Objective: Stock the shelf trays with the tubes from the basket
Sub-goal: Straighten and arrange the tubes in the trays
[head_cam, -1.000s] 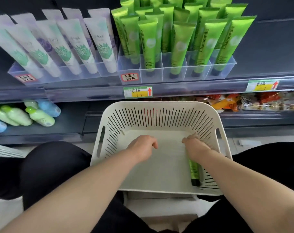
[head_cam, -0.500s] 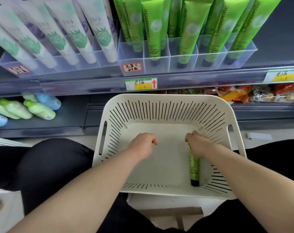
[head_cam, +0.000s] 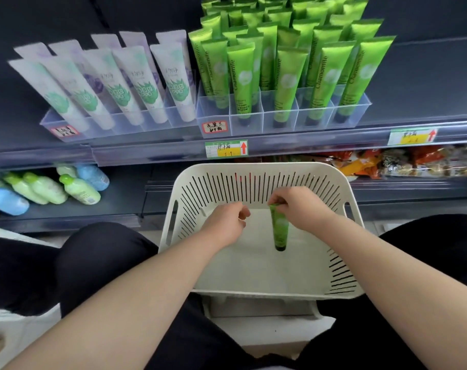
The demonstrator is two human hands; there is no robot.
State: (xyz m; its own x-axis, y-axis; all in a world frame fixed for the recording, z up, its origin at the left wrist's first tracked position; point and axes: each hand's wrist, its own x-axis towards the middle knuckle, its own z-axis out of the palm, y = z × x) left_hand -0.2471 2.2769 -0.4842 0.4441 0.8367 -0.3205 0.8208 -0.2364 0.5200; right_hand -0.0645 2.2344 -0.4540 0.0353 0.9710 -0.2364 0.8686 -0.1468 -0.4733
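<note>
A single green tube (head_cam: pixel 279 227) hangs cap-down over the middle of the frame, inside the white slotted basket (head_cam: pixel 341 273), its crimped end pinched between the fingers of the right hand (head_cam: pixel 297 209). The left hand (head_cam: pixel 225 225) hovers just beside it over the basket floor, fingers curled loosely together and holding nothing. The basket sits between the person's dark-clad knees in the lower half of the frame. Above it, in the upper centre, a clear divided tray (head_cam: pixel 280 117) on the shelf holds rows of upright green tubes (head_cam: pixel 288 81). In the upper left, a second clear tray (head_cam: pixel 51 124) holds leaning white tubes (head_cam: pixel 144 86). At the left edge, pale green and blue bottles (head_cam: pixel 45 186) lie on the lower shelf.
</note>
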